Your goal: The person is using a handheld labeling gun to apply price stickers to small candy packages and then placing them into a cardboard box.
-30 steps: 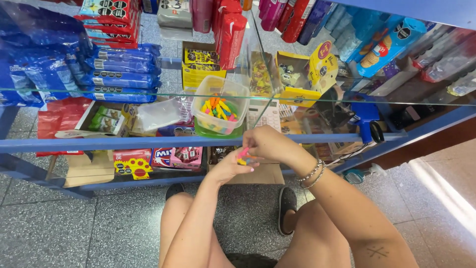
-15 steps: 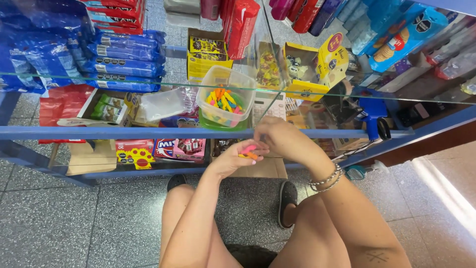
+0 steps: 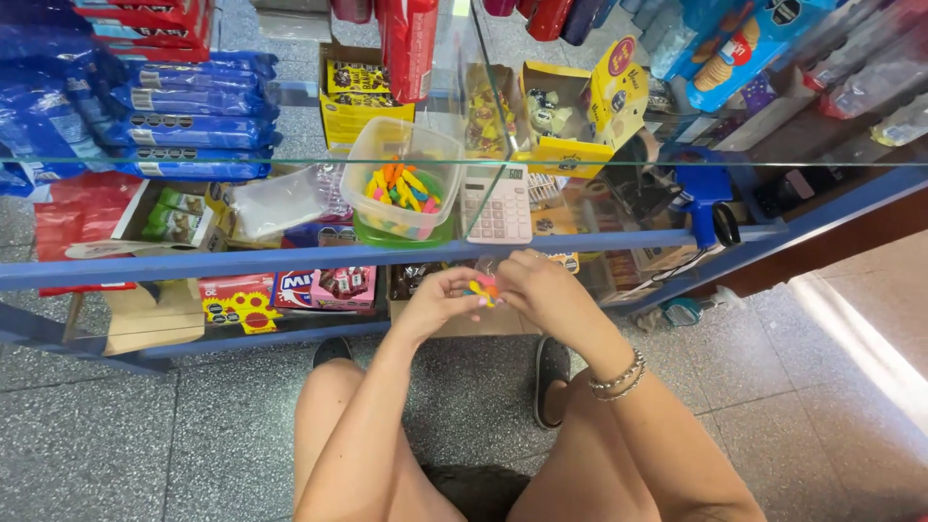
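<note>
Fingers of the left hand and right hand are pinching small bright candies together below a glass counter — blue packets stacked upper left, clear plastic tub behind.

Calculator right of candy tub on glass counter; hands below.

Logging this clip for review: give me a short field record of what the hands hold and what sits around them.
Left hand: fingers pinch small colourful candies
Right hand: fingers on the same candies, bracelets at wrist
Nearest container: clear plastic tub of mixed colourful candies, on glass counter
Beside tub: pink calculator
Further right: blue tape dispenser
Posture: seated, knees under counter
</note>
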